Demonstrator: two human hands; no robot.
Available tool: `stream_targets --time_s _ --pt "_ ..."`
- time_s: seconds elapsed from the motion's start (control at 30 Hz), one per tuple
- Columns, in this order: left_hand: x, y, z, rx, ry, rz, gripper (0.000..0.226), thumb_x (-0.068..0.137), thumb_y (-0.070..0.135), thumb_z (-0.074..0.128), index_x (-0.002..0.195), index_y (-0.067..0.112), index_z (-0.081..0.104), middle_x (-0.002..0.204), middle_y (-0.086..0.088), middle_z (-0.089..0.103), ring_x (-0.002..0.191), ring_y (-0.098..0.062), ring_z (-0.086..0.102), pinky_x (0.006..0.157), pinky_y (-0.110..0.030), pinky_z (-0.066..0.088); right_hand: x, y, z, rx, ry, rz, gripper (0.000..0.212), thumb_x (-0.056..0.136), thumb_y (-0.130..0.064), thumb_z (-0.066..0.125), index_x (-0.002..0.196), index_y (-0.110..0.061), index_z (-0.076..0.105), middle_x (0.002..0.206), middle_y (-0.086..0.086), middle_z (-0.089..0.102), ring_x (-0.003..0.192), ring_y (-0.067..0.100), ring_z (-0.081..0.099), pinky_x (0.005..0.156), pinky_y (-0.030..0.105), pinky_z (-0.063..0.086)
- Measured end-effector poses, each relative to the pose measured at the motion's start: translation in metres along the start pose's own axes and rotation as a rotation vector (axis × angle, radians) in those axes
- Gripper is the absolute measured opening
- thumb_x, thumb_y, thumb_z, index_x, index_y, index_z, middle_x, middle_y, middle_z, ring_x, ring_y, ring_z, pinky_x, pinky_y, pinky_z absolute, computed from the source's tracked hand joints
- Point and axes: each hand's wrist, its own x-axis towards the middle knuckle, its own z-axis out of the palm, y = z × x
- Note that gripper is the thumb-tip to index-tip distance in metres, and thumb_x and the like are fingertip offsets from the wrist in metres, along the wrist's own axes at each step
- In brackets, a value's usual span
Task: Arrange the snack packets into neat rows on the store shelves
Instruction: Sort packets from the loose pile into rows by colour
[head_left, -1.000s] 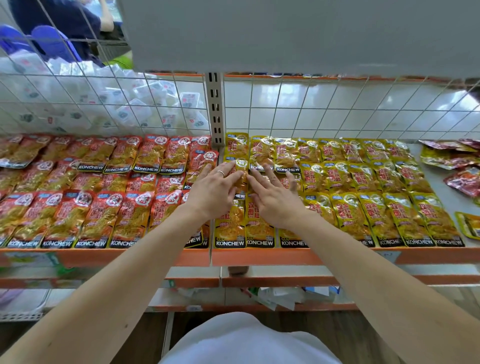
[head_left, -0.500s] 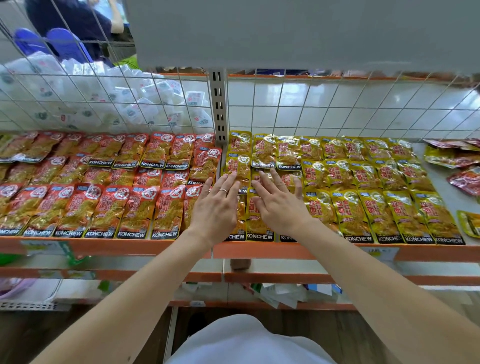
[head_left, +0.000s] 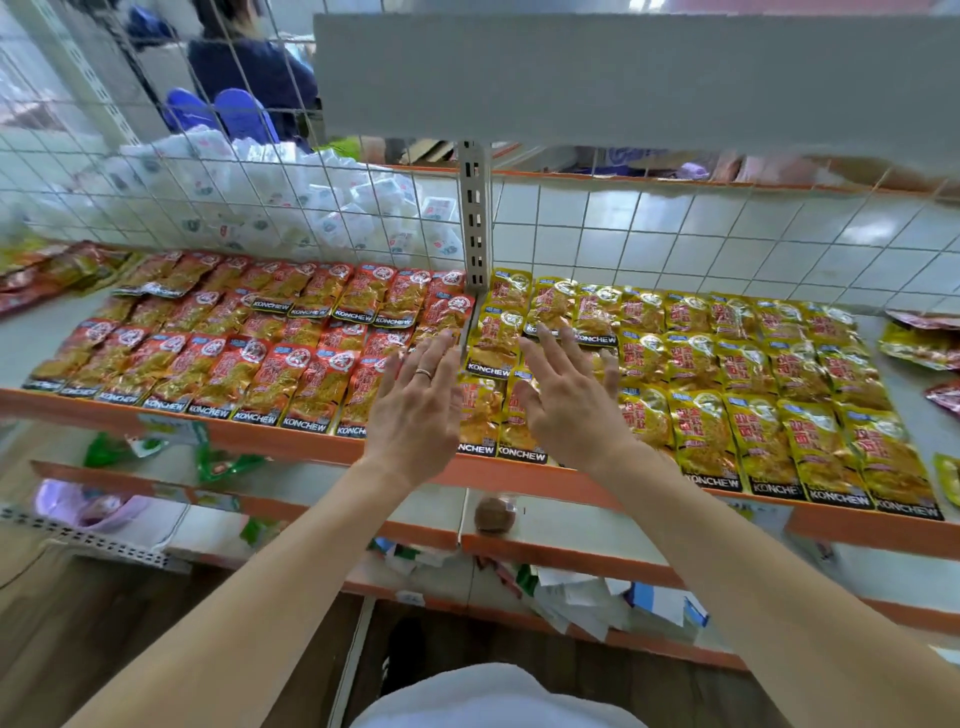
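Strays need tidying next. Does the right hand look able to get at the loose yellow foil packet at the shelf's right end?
Probably yes: the right hand is open and empty, and only flat yellow packet rows lie between it and the loose yellow foil packet.

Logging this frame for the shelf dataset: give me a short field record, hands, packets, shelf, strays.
left hand: fingers straight, holding nothing, over the red-yellow boundary
right hand: fingers straight and spread, holding nothing, over the leftmost yellow columns
red KONCHEW packets: overlapping rows, left of the upright
yellow KONCHEW packets: overlapping rows, right of it
shelf: orange front edge
loose packets: scattered at far right end, outside the rows
contact: cannot tell whether hands touch packets
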Motion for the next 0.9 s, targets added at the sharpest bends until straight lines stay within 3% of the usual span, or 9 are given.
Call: stream_targets --time_s 0.3,0.5,0.9 --pt "-0.061 -0.024 -0.029 0.021 0.076 -0.199 0.059 0.101 0.041 0.028 0.154 0.017 0.031 0.167 0.000 0.017 0.154 -0.019 0.012 0.125 -0.041 -0.003 -0.028 -0.048 0.001 0.124 0.033 -0.174 0.059 0.104 -0.043 0.039 0.158 -0.029 0.020 0.168 -0.008 0.001 0.152 0.010 -0.013 0.120 0.051 -0.010" --pt "-0.080 -0.056 -0.047 -0.006 0.118 -0.199 0.056 0.101 0.043 0.027 0.153 0.022 0.032 0.166 0.002 0.022 0.154 -0.017 0.015 0.125 -0.043 0.000 -0.029 -0.089 0.010 0.097 0.009 -0.209 0.058 0.104 -0.045 0.038 0.157 -0.034 0.017 0.167 -0.010 -0.002 0.152 0.009 -0.015 0.120 0.052 -0.010" --pt "-0.142 -0.233 -0.121 -0.016 0.210 -0.241 0.062 0.099 0.048 0.023 0.148 0.016 0.042 0.160 -0.006 0.035 0.148 -0.030 0.030 0.122 -0.051 0.021 0.002 -0.283 0.059 0.152 0.023 -0.282 0.056 0.103 -0.039 0.045 0.155 -0.032 0.026 0.167 -0.008 0.005 0.154 0.014 -0.005 0.121 0.058 -0.002"
